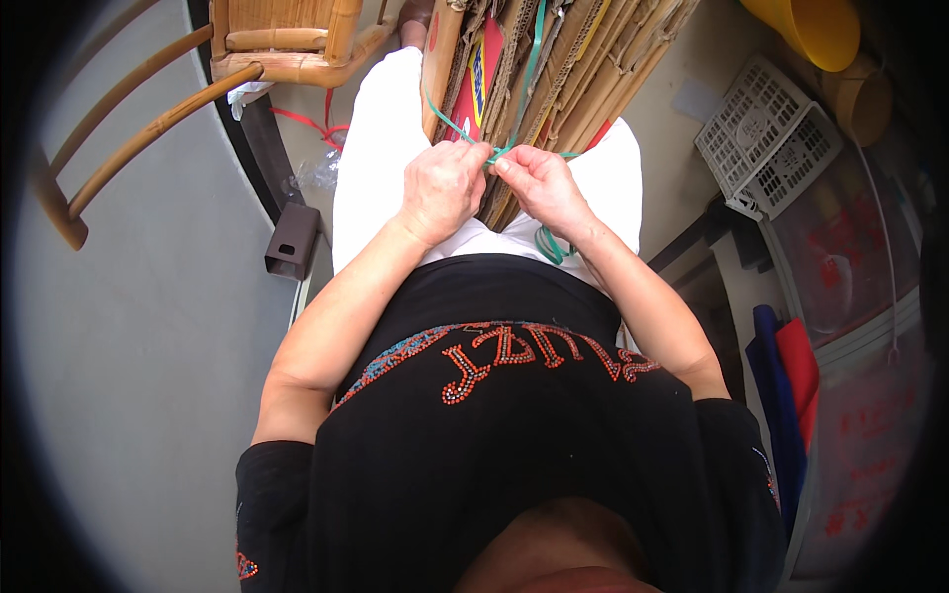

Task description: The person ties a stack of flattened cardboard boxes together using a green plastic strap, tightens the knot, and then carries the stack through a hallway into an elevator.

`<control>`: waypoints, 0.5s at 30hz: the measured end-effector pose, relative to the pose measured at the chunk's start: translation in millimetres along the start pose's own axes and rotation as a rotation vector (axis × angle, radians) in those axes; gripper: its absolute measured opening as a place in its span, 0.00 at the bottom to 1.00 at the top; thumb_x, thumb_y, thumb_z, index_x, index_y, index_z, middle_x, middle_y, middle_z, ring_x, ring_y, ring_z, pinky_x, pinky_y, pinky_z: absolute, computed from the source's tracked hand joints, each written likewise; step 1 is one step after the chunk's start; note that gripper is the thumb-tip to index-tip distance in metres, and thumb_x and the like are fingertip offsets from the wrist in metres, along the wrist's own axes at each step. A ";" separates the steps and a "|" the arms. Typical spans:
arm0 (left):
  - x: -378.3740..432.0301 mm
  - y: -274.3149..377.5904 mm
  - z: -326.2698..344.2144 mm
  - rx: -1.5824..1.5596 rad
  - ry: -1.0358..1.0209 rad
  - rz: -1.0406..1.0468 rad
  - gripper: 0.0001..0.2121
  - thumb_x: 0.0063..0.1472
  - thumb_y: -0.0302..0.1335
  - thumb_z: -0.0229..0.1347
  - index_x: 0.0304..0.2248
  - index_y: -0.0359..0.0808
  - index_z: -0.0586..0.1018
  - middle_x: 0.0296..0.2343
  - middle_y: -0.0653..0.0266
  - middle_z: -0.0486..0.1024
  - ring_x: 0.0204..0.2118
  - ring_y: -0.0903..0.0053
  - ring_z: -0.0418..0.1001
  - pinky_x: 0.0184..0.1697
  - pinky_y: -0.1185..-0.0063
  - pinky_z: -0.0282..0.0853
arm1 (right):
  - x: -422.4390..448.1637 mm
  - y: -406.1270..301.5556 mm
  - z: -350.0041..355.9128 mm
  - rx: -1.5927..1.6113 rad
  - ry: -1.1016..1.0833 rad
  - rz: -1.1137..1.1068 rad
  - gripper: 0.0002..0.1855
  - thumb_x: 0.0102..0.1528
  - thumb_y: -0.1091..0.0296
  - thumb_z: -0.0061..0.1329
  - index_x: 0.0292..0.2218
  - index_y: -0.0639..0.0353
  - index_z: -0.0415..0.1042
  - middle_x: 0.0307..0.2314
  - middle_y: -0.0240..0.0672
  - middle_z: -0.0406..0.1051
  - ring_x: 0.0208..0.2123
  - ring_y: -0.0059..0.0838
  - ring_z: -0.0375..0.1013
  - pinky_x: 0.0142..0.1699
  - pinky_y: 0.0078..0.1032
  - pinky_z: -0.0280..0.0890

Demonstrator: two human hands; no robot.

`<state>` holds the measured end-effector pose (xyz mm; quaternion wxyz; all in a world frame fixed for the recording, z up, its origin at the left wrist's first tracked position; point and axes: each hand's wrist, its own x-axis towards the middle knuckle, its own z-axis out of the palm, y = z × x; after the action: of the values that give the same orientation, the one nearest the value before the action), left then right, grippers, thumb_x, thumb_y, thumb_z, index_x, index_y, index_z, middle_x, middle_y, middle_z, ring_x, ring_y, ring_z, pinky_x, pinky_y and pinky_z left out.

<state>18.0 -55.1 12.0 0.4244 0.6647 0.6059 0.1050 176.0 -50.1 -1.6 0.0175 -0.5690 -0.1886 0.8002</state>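
A thick bundle of flattened cardboard (574, 85) stands on edge between my knees. Green plastic strapping (531, 81) runs along and across it, and its strands cross at the near end. There my left hand (447, 184) pinches the strapping between thumb and fingers. Close beside it, my right hand (545, 185) grips another part of the same strapping, fingertips almost touching the left hand's. The exact form of the crossing is partly hidden by my fingers. A loose coil of green strapping (550, 244) lies on my lap beneath the right wrist.
A bamboo chair (278, 70) stands at the upper left, with red cord (319, 126) and clear plastic film (320, 172) on the floor nearby. A brown metal tube (291, 241) juts out at left. On the right are a white plastic basket (771, 137) and a yellow container (819, 33).
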 end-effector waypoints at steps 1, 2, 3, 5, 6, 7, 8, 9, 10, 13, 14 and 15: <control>0.9 7.0 -5.2 0.002 -0.022 -0.055 0.07 0.43 0.21 0.51 0.27 0.36 0.72 0.18 0.62 0.70 0.23 0.68 0.70 0.27 0.73 0.66 | 1.7 10.5 0.9 -0.082 0.066 -0.180 0.08 0.53 0.66 0.43 0.30 0.61 0.68 0.10 0.18 0.54 0.12 0.09 0.52 0.16 0.12 0.47; 1.5 11.3 -9.7 -0.001 -0.025 -0.051 0.07 0.43 0.21 0.51 0.27 0.36 0.72 0.18 0.62 0.70 0.23 0.68 0.70 0.27 0.73 0.66 | 2.9 19.3 -0.2 -0.165 0.133 -0.359 0.07 0.53 0.67 0.44 0.31 0.62 0.68 0.10 0.18 0.54 0.13 0.10 0.52 0.17 0.13 0.48; -2.0 12.0 -15.9 0.089 -0.125 -0.162 0.07 0.43 0.21 0.50 0.26 0.36 0.73 0.19 0.61 0.71 0.23 0.67 0.70 0.27 0.72 0.66 | -1.3 9.9 0.4 -0.163 0.124 -0.357 0.07 0.53 0.67 0.44 0.31 0.62 0.68 0.10 0.18 0.54 0.13 0.10 0.52 0.17 0.13 0.48; -8.3 7.3 -24.3 0.181 -0.226 -0.279 0.06 0.44 0.22 0.49 0.26 0.36 0.73 0.19 0.61 0.71 0.24 0.66 0.71 0.28 0.71 0.66 | -16.4 -22.8 -3.5 -0.433 0.165 -0.170 0.09 0.49 0.67 0.47 0.30 0.62 0.68 0.12 0.29 0.64 0.15 0.20 0.63 0.23 0.20 0.59; -8.8 4.9 -29.4 0.130 -0.265 -0.273 0.06 0.45 0.24 0.49 0.25 0.36 0.74 0.19 0.60 0.71 0.24 0.65 0.71 0.28 0.71 0.66 | -18.5 -24.9 -5.9 -0.516 0.163 -0.157 0.09 0.48 0.66 0.46 0.29 0.62 0.68 0.12 0.35 0.65 0.15 0.28 0.66 0.24 0.24 0.61; -8.8 3.4 -34.7 0.080 -0.303 -0.267 0.05 0.46 0.26 0.49 0.25 0.36 0.74 0.19 0.59 0.71 0.24 0.63 0.71 0.29 0.70 0.65 | -19.2 -27.1 -7.1 -0.516 0.163 -0.157 0.09 0.48 0.66 0.46 0.29 0.62 0.68 0.12 0.35 0.65 0.15 0.28 0.66 0.24 0.24 0.61; -8.0 1.6 -42.3 0.054 -0.348 -0.305 0.06 0.48 0.28 0.49 0.23 0.36 0.75 0.20 0.58 0.71 0.25 0.62 0.70 0.30 0.70 0.65 | -19.6 -29.1 -7.9 -0.574 0.155 -0.136 0.09 0.48 0.65 0.45 0.29 0.63 0.68 0.13 0.36 0.65 0.16 0.31 0.66 0.24 0.25 0.61; -5.0 0.6 -52.4 0.033 -0.418 -0.386 0.07 0.48 0.29 0.50 0.24 0.35 0.75 0.22 0.55 0.71 0.27 0.63 0.70 0.32 0.71 0.65 | -20.7 -29.6 -9.5 -0.633 0.149 -0.113 0.10 0.49 0.64 0.44 0.28 0.63 0.68 0.13 0.38 0.66 0.17 0.34 0.67 0.25 0.27 0.61; 0.9 0.2 -66.8 -0.012 -0.462 -0.415 0.07 0.49 0.30 0.50 0.24 0.34 0.75 0.23 0.56 0.71 0.28 0.65 0.70 0.33 0.73 0.65 | -21.2 -27.5 -12.8 -0.634 0.153 -0.107 0.10 0.49 0.64 0.44 0.28 0.63 0.68 0.13 0.38 0.66 0.17 0.34 0.67 0.25 0.27 0.61; -1.9 -13.1 -87.4 -0.621 -0.367 -0.504 0.11 0.54 0.33 0.48 0.22 0.32 0.75 0.26 0.60 0.72 0.31 0.75 0.69 0.36 0.78 0.63 | -21.2 -23.1 -17.7 -0.619 0.149 -0.191 0.10 0.51 0.64 0.45 0.28 0.63 0.68 0.12 0.28 0.61 0.16 0.16 0.59 0.22 0.18 0.56; -1.1 -13.6 -86.8 -0.848 -0.289 -0.465 0.14 0.56 0.34 0.47 0.21 0.32 0.74 0.28 0.63 0.73 0.33 0.79 0.68 0.41 0.80 0.61 | -22.0 -24.5 -18.0 -0.605 0.140 -0.177 0.11 0.51 0.64 0.45 0.28 0.63 0.67 0.12 0.29 0.61 0.16 0.17 0.59 0.22 0.19 0.57; 2.7 -12.5 -84.3 -0.846 -0.287 -0.466 0.14 0.56 0.34 0.47 0.21 0.32 0.74 0.28 0.63 0.73 0.33 0.79 0.68 0.41 0.80 0.61 | -21.9 -26.6 -16.1 -0.591 0.127 -0.167 0.11 0.51 0.64 0.44 0.28 0.64 0.67 0.12 0.31 0.62 0.16 0.18 0.60 0.23 0.19 0.57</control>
<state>-45.5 -17.0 54.4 0.7476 0.2894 0.5783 0.1514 193.5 -26.2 22.2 -0.0714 -0.5809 -0.4577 0.6693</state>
